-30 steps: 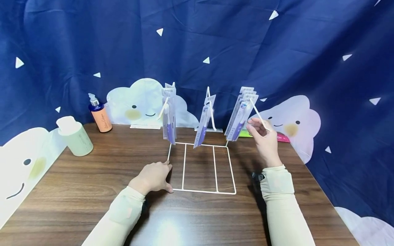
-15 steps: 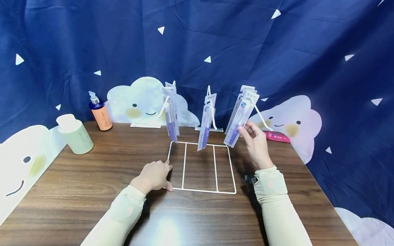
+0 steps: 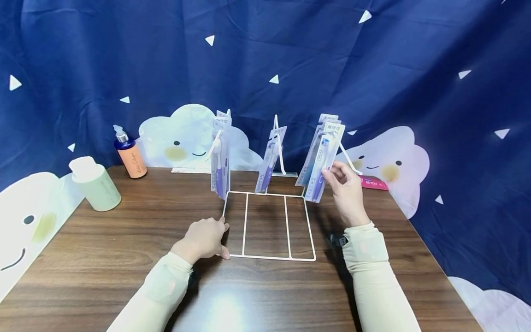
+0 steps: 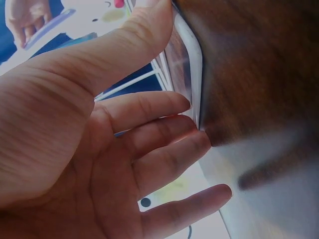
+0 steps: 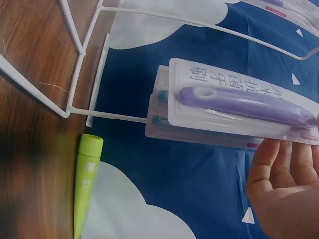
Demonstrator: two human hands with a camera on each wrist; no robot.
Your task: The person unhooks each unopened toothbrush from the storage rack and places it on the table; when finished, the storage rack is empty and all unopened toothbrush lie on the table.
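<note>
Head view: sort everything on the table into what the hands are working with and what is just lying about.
In hand:
white wire display rack, pressed by left hand
purple toothbrush blister packs on the rack's right hook, touched by right hand

Lying about:
orange pump bottle
pale green capped bottle
pink packet
lime green tube

pump bottle [image 3: 129, 157] | green canister [image 3: 95, 183] | pink packet [image 3: 374, 182] | green tube [image 5: 85, 184] | cloud backdrop [image 3: 265, 60]

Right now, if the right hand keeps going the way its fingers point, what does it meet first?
The right hand points up and left at the front toothbrush pack hanging on the rack's right hook. Its fingertips already look against that pack's lower edge, so that comes first; the packs behind follow. Depth is hard to judge.
</note>
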